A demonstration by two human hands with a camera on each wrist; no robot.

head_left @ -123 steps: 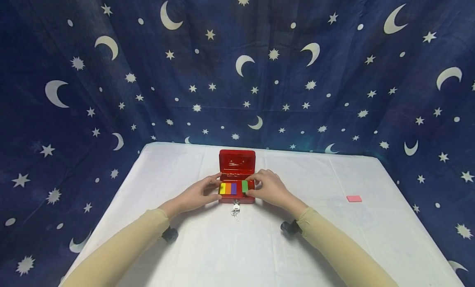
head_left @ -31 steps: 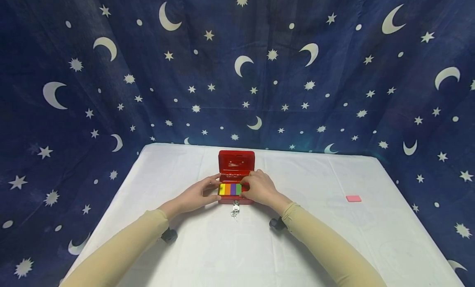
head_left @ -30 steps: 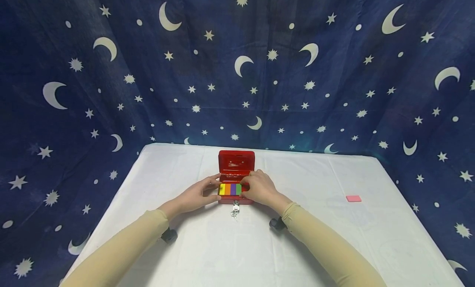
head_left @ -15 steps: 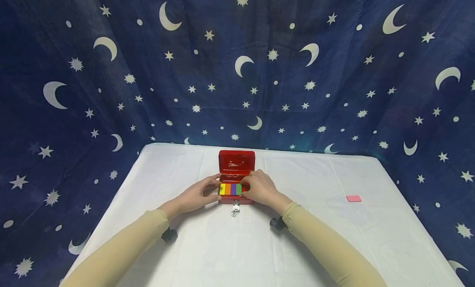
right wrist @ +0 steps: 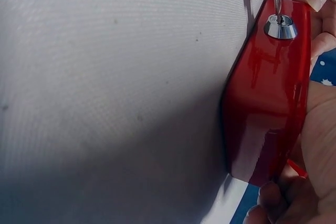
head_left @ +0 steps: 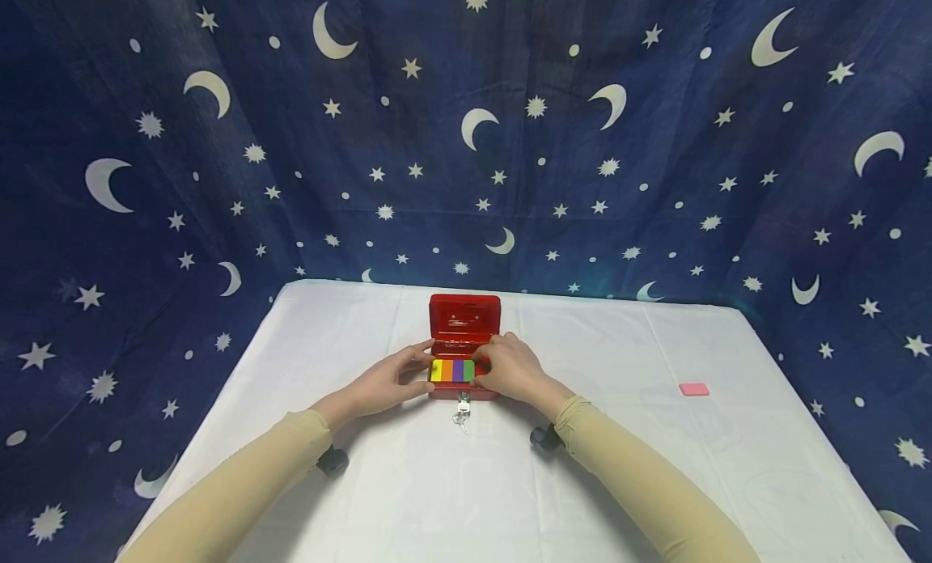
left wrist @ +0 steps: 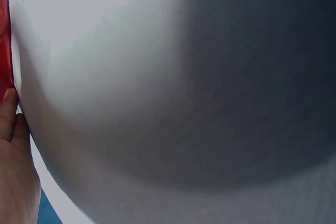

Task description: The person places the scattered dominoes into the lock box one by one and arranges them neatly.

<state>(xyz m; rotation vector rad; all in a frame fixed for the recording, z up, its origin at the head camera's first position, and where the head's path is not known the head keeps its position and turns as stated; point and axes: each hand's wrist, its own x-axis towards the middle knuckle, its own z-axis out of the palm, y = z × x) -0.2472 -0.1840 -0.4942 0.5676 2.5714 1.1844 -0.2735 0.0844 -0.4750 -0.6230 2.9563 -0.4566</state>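
Observation:
A small red cash box [head_left: 442,392] stands on the table with its lid [head_left: 466,315] raised. Inside it lie a yellow block [head_left: 436,370], an orange block [head_left: 447,370], a purple block [head_left: 458,370] and a green block [head_left: 469,370], side by side in a row. My left hand [head_left: 384,379] holds the box's left end, thumb toward the front and fingers toward the back. With thumb and index finger, my right hand [head_left: 512,369] pinches the green block at its front and back ends. Keys [head_left: 461,421] hang from the lock [right wrist: 281,27] on the front wall.
A flat pink block [head_left: 694,390] lies on the white-covered table [head_left: 619,482], well to the right of the box. Behind the table hangs a dark blue curtain [head_left: 408,142] with moons and stars.
Compared with about four seconds ago, the right hand has shifted left and the green block now sits against the purple one. Over the last second nothing has visibly moved.

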